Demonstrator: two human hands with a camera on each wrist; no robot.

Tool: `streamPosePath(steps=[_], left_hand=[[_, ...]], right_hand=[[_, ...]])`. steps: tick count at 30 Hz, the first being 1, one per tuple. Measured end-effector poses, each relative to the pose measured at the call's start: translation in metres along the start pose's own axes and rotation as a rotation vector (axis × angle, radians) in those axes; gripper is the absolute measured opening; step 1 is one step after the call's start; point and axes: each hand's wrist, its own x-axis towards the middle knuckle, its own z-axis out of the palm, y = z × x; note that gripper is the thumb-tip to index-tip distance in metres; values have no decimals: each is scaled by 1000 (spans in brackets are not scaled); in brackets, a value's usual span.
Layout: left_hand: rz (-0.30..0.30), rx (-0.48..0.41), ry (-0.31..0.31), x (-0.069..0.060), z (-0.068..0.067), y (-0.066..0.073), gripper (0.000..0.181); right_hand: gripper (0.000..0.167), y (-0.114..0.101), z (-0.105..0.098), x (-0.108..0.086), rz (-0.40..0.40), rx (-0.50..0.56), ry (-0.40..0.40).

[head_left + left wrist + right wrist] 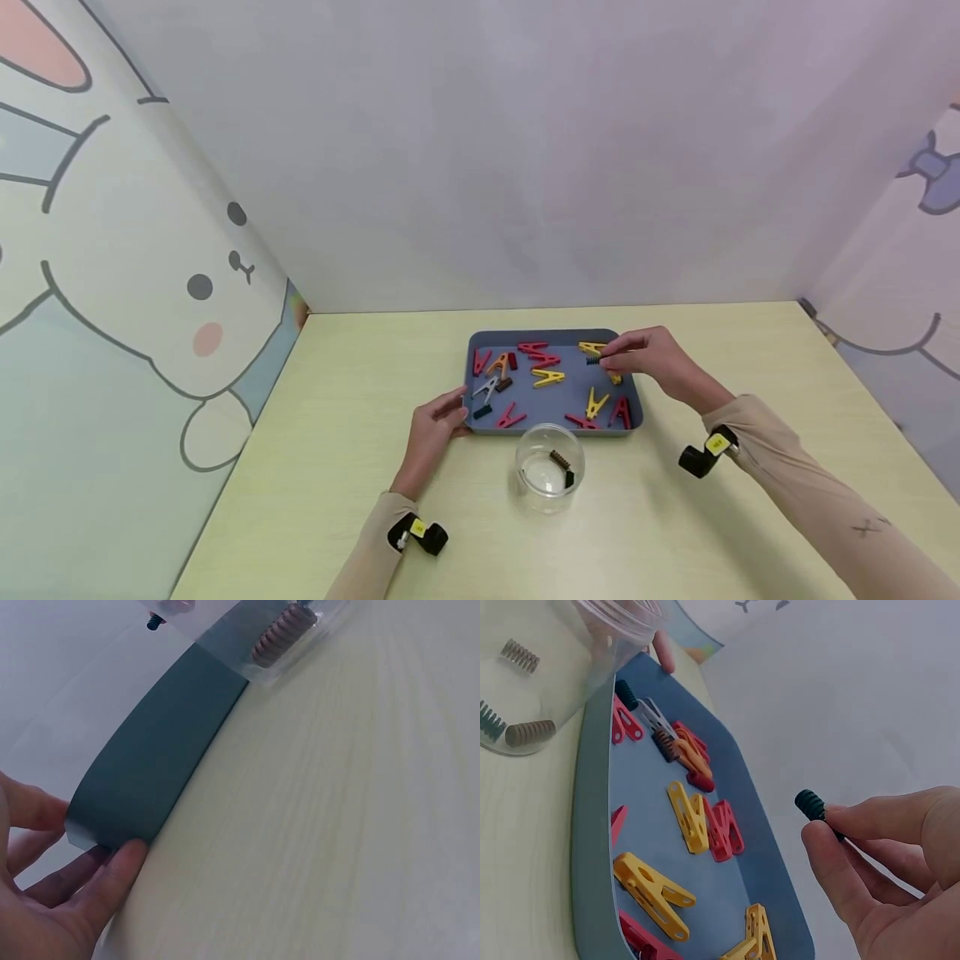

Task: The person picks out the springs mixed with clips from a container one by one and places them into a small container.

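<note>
In the head view my right hand (645, 360) is over the right part of the blue-grey tray (558, 423), pinching a dark green spring (593, 361). The right wrist view shows that spring (810, 804) between the thumb and fingers of my right hand (889, 862). With its thumb and fingers my left hand (435, 433) grips the tray's left front corner; in the left wrist view the hand (67, 877) holds the tray wall (142, 757). Inside the tray lie red, yellow, orange and grey clips, including a yellow clip (688, 817), and several springs.
A clear round jar (549, 496) stands on the table just in front of the tray, with a brown spring (559, 459) and a dark one (569, 479) inside. Behind the table rises a pale wall (525, 167); printed panels stand at both sides.
</note>
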Motion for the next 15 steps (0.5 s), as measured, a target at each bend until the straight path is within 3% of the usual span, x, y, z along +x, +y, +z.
streamPosePath(steps=[15], left_hand=[[-13,-28,9,-2,1,1,40]], right_hand=[[33,-13,5,-17,-48,-42,-35]])
